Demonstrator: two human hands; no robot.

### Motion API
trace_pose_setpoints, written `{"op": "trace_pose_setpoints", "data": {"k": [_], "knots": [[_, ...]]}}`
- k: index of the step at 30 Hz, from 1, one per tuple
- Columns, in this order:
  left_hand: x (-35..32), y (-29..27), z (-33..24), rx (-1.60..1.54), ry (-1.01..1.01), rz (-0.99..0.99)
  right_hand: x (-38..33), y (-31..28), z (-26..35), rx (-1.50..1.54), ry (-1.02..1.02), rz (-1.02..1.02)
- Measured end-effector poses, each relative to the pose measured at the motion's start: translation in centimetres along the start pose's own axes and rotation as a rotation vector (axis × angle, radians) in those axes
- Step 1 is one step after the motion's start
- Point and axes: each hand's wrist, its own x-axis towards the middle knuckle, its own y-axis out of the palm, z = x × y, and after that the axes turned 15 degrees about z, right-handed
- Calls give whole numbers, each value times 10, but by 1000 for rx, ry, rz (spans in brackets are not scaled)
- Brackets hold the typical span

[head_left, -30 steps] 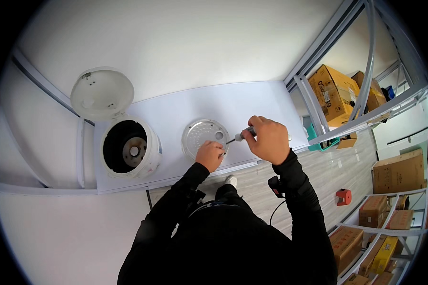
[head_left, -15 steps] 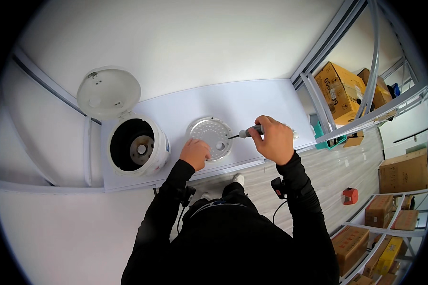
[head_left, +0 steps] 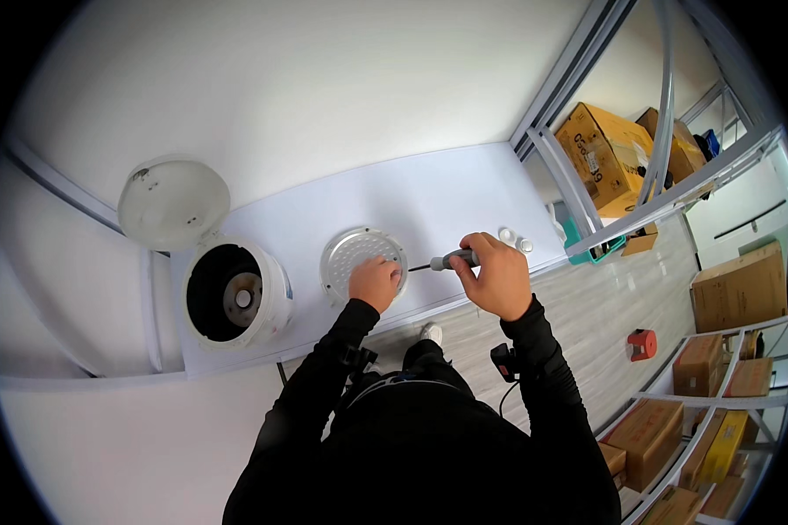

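A person is working a screwdriver point(head_left: 451, 259) at a round perforated metal plate point(head_left: 362, 258) on a white table point(head_left: 429, 192).

At centre frame, the left hand point(head_left: 376, 282) is pressing flat on the plate's lower edge while the right hand point(head_left: 497, 274) is gripping the tool's handle (tip pointing left, toward the plate's rim). An open white rice cooker point(head_left: 234, 295) is sitting at left.

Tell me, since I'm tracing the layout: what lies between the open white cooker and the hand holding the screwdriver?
In the head view, the round perforated plate lies between the cooker and the right hand, with the left hand resting on it.
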Motion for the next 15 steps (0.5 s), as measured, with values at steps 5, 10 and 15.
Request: {"op": "trace_pose_setpoints", "data": {"k": [5, 10, 15], "knots": [[3, 5, 1, -80, -12, -35, -3, 0, -2, 30, -6, -24], [8, 5, 16, -1306, -238, 13, 1, -3, 8, 130, -21, -123], [-3, -17, 28, -1705, -110, -20, -3, 0, 17, 263, -5, -168]]}}
